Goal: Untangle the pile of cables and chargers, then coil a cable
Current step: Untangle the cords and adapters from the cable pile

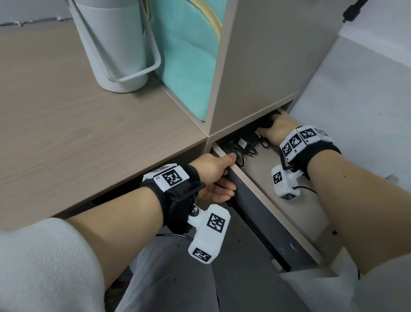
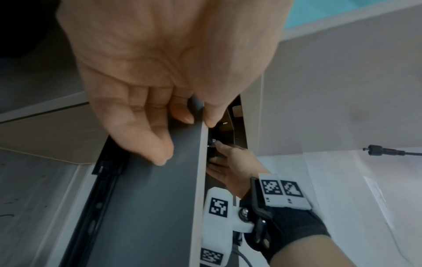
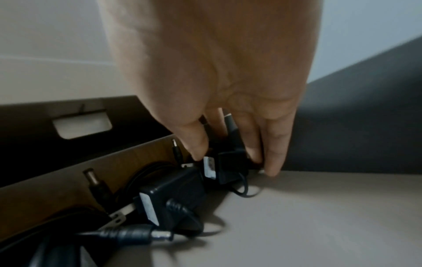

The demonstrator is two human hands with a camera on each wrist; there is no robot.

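Observation:
A tangle of black cables and chargers (image 1: pixel 244 146) lies at the back of an open drawer (image 1: pixel 267 168), half under the shelf unit. My right hand (image 1: pixel 266 132) reaches deep into it; in the right wrist view its thumb and fingers (image 3: pixel 271 159) grip a small black charger (image 3: pixel 228 169) with a white label. A second black charger (image 3: pixel 169 191) and two barrel plugs (image 3: pixel 146 234) lie beside it. My left hand (image 1: pixel 232 174) pinches the drawer's left side wall (image 2: pixel 160 198), thumb inside and fingers on the dark outer face.
A pale jug with a bail handle (image 1: pixel 110 37) stands on the wooden desk (image 1: pixel 56 107). A teal cushion-like item (image 1: pixel 183 43) fills the cubby of the beige shelf unit (image 1: pixel 268 62) that overhangs the drawer's back. Another plug on a cable (image 2: pixel 383 151) hangs at the right.

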